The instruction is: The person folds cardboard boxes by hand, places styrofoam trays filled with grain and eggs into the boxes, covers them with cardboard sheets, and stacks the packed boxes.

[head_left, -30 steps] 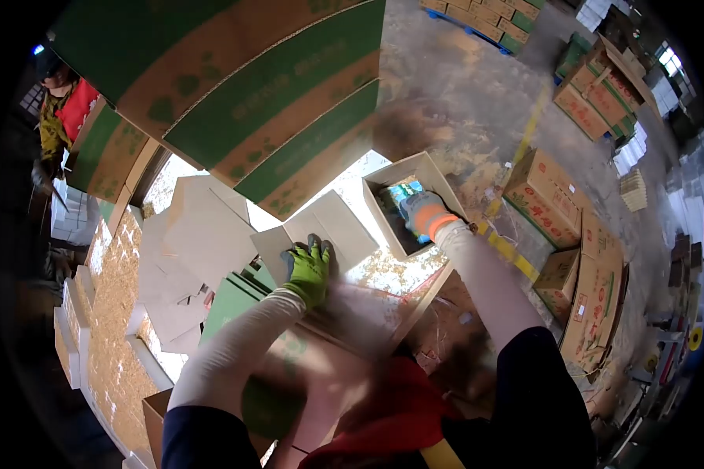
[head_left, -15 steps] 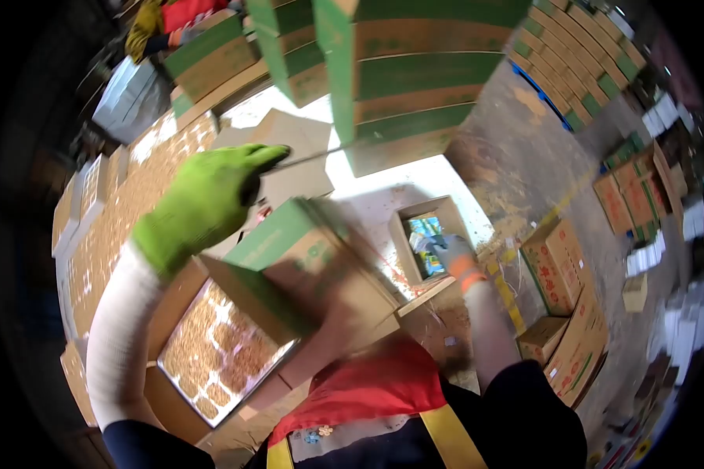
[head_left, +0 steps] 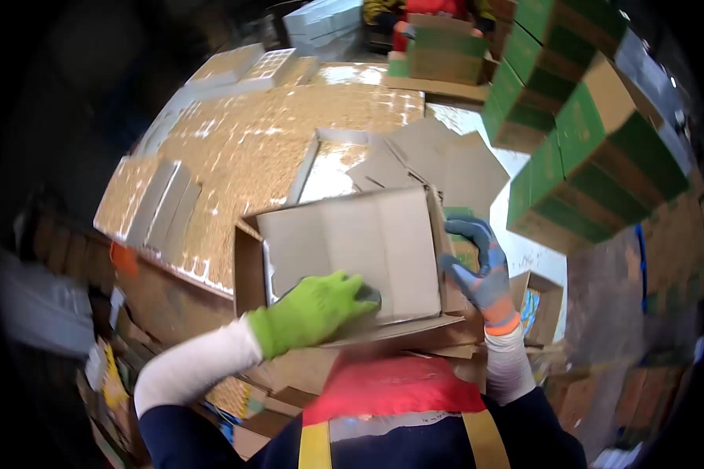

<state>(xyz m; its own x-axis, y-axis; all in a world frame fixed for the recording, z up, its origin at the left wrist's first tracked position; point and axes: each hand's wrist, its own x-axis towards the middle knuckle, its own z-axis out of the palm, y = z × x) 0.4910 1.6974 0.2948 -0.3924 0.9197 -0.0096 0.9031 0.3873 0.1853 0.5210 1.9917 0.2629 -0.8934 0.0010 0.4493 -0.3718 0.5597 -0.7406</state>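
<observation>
An open cardboard box (head_left: 250,270) stands in front of me, with a flat grey-brown cardboard sheet (head_left: 352,242) covering most of its inside. My left hand (head_left: 317,311), in a lime-green glove with dark fingertips, rests with outstretched fingers on the lower part of that sheet. Just off the box's right wall is my right hand (head_left: 483,270), gloved in grey with an orange cuff, its bent fingers apart and nothing visible in them. Right of it, a small carton (head_left: 557,301) contains blue-green packets (head_left: 530,309), partly hidden.
Small tan pieces cover a wide tabletop (head_left: 242,148) ahead. Loose cardboard sheets (head_left: 454,156) lie beyond the box. Stacked green-and-brown cartons (head_left: 594,156) stand on the right. White trays (head_left: 266,69) sit at the far edge. Opposite, a co-worker's gloved hand (head_left: 405,30) touches a carton.
My view has turned left. My right hand has left the packets in the small carton for the box's side. My left hand has come down onto the sheet, which now covers the box's contents.
</observation>
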